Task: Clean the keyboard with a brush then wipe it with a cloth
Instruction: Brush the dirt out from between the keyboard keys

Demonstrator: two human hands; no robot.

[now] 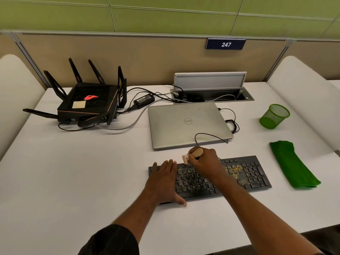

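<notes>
Bracing the black full-size keyboard (239, 173) at its left end, the left hand (163, 181) lies flat on the keys, its grip spread, fingers straight and thumb at the front edge. The keyboard sits on the white tabletop (92, 172) near the person. Its long axis runs left to right, with the right end angled slightly away. Yellow crumbs are scattered over the keys, thickest right of centre.

The right hand (206, 161) has its grip curled round the small wooden-handled brush (195, 153). The pale bristles point down and leftward onto the top key row, and the handle end points away from the person.

A folded green cloth (292, 164) lies on the tabletop right of the keyboard, apart from it, with its long axis running far to near.

Containers: a green mesh cup (275, 116) stands beyond the cloth, its interior showing only mesh. A recessed cable box (211, 96), lid raised, holds cables. A closed silver laptop (184, 124) lies just behind the keyboard. A black router (88, 103) stands far left.
</notes>
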